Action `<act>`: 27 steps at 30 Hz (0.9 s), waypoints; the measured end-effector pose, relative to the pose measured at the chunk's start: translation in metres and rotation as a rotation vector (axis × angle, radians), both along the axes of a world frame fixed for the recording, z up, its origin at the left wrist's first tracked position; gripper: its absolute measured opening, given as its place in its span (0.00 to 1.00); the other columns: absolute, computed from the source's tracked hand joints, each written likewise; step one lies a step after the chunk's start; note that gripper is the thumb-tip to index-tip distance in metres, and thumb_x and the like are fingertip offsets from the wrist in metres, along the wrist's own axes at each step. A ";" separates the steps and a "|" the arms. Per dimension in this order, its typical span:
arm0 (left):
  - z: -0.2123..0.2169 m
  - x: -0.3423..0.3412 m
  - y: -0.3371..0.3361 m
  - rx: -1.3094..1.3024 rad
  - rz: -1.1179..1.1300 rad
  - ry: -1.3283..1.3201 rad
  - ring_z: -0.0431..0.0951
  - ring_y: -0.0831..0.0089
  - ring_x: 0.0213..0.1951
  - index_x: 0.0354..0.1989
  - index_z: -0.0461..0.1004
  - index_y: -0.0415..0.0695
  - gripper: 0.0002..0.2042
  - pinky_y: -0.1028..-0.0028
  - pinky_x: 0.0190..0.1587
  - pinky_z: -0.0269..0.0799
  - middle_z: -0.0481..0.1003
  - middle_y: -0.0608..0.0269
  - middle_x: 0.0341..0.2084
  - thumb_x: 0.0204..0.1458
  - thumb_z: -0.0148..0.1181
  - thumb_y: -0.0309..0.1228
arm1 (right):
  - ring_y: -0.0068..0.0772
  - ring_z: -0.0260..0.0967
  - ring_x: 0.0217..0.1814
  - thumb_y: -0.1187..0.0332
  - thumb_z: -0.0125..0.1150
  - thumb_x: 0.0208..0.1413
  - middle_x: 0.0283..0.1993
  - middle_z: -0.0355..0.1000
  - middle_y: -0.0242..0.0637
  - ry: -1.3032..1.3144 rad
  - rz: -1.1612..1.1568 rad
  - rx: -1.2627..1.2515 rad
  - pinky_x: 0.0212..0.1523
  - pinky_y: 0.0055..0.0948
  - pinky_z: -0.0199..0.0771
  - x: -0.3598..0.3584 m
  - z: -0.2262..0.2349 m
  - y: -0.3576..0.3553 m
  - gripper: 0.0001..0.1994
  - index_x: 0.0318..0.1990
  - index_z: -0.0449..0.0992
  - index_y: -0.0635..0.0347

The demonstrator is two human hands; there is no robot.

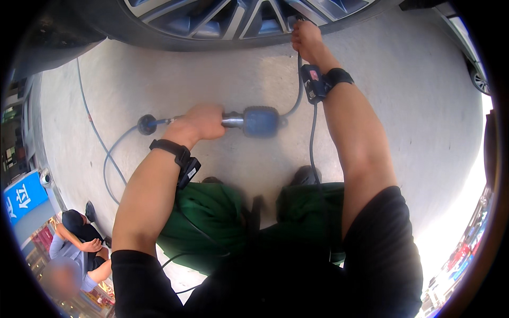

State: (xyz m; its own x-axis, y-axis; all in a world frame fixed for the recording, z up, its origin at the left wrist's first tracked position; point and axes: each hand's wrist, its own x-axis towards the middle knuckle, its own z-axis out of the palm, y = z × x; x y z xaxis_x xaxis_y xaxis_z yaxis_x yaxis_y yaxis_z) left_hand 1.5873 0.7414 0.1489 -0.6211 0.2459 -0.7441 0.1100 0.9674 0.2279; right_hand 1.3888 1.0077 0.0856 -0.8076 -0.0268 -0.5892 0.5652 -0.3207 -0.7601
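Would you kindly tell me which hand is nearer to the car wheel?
The right hand: it is at the lower rim of the wheel, closed around the hose. The left hand is apart from it, closer to the body, gripping the blue gauge.

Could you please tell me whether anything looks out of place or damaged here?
Nothing looks spilled or clearly damaged. The left grip holds the blue-bodied inflator, and the right grip holds its dark hose at the wheel. At most, the blue-grey air hose lies in a loose loop at left, slightly untidy.
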 end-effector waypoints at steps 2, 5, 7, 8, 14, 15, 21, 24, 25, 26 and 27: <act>0.003 -0.001 0.000 0.004 0.005 -0.019 0.77 0.47 0.44 0.40 0.76 0.37 0.15 0.56 0.48 0.72 0.79 0.44 0.37 0.47 0.62 0.34 | 0.21 0.51 0.16 0.65 0.47 0.62 0.19 0.57 0.27 0.000 0.007 -0.013 0.15 0.26 0.48 0.000 0.003 0.001 0.12 0.24 0.64 0.53; 0.007 0.000 -0.006 0.037 0.024 -0.010 0.78 0.47 0.43 0.40 0.77 0.38 0.15 0.56 0.47 0.73 0.79 0.44 0.36 0.46 0.62 0.34 | 0.20 0.52 0.19 0.59 0.39 0.66 0.22 0.59 0.27 -0.091 -0.002 -0.261 0.16 0.23 0.48 0.006 0.016 0.005 0.16 0.28 0.65 0.54; 0.000 -0.001 -0.006 0.043 0.015 0.013 0.78 0.47 0.42 0.40 0.77 0.38 0.15 0.56 0.47 0.73 0.79 0.45 0.36 0.46 0.62 0.34 | 0.20 0.52 0.20 0.58 0.38 0.68 0.22 0.59 0.27 -0.104 -0.027 -0.286 0.17 0.23 0.49 0.008 0.011 0.007 0.17 0.29 0.66 0.54; -0.003 -0.001 -0.005 0.034 -0.001 0.015 0.79 0.47 0.42 0.39 0.78 0.38 0.15 0.56 0.47 0.73 0.80 0.45 0.35 0.45 0.62 0.33 | 0.21 0.53 0.20 0.56 0.36 0.69 0.22 0.59 0.28 -0.136 -0.061 -0.328 0.18 0.22 0.50 0.008 0.006 0.010 0.19 0.29 0.66 0.55; 0.007 -0.001 -0.002 -0.030 -0.004 -0.078 0.79 0.50 0.44 0.40 0.79 0.40 0.15 0.58 0.47 0.74 0.80 0.46 0.39 0.44 0.59 0.33 | 0.21 0.54 0.22 0.57 0.39 0.71 0.24 0.60 0.29 -0.056 0.041 -0.175 0.19 0.23 0.53 0.019 -0.008 0.014 0.18 0.32 0.66 0.56; 0.008 0.000 -0.002 -0.028 0.001 -0.067 0.79 0.50 0.44 0.40 0.79 0.40 0.15 0.58 0.47 0.74 0.80 0.46 0.39 0.44 0.59 0.33 | 0.23 0.55 0.22 0.54 0.41 0.70 0.25 0.61 0.30 -0.096 0.078 -0.084 0.20 0.24 0.59 0.024 -0.008 0.011 0.20 0.32 0.69 0.58; 0.036 -0.006 0.021 -0.240 -0.052 -0.310 0.80 0.55 0.42 0.44 0.80 0.43 0.17 0.62 0.46 0.75 0.80 0.49 0.40 0.45 0.57 0.33 | 0.45 0.78 0.35 0.60 0.45 0.64 0.33 0.78 0.50 0.756 0.715 1.730 0.37 0.44 0.78 0.035 -0.105 0.059 0.19 0.35 0.77 0.67; 0.031 0.006 0.000 -0.273 0.038 -0.314 0.80 0.55 0.43 0.44 0.80 0.43 0.17 0.62 0.47 0.75 0.80 0.50 0.40 0.46 0.57 0.34 | 0.52 0.79 0.40 0.68 0.48 0.59 0.39 0.79 0.56 0.673 0.872 1.595 0.43 0.50 0.77 0.029 -0.085 0.023 0.14 0.35 0.79 0.69; 0.031 0.001 0.007 -0.260 0.025 -0.288 0.80 0.55 0.43 0.44 0.80 0.43 0.17 0.62 0.47 0.75 0.80 0.50 0.41 0.46 0.56 0.34 | 0.52 0.79 0.40 0.68 0.48 0.59 0.39 0.79 0.56 0.671 0.854 1.614 0.43 0.50 0.77 0.020 -0.096 0.045 0.14 0.35 0.79 0.69; 0.031 -0.008 0.021 -0.233 -0.013 -0.251 0.80 0.55 0.43 0.44 0.80 0.43 0.17 0.62 0.48 0.75 0.80 0.50 0.41 0.47 0.55 0.34 | 0.49 0.79 0.39 0.68 0.50 0.60 0.37 0.79 0.52 0.644 0.668 1.713 0.42 0.47 0.78 0.009 -0.117 0.091 0.13 0.35 0.78 0.68; 0.028 -0.008 0.018 -0.240 0.004 -0.247 0.80 0.55 0.43 0.44 0.80 0.43 0.17 0.62 0.48 0.75 0.80 0.50 0.41 0.47 0.55 0.34 | 0.47 0.79 0.39 0.68 0.50 0.60 0.36 0.79 0.50 0.658 0.592 1.730 0.42 0.45 0.79 0.004 -0.114 0.083 0.12 0.35 0.78 0.68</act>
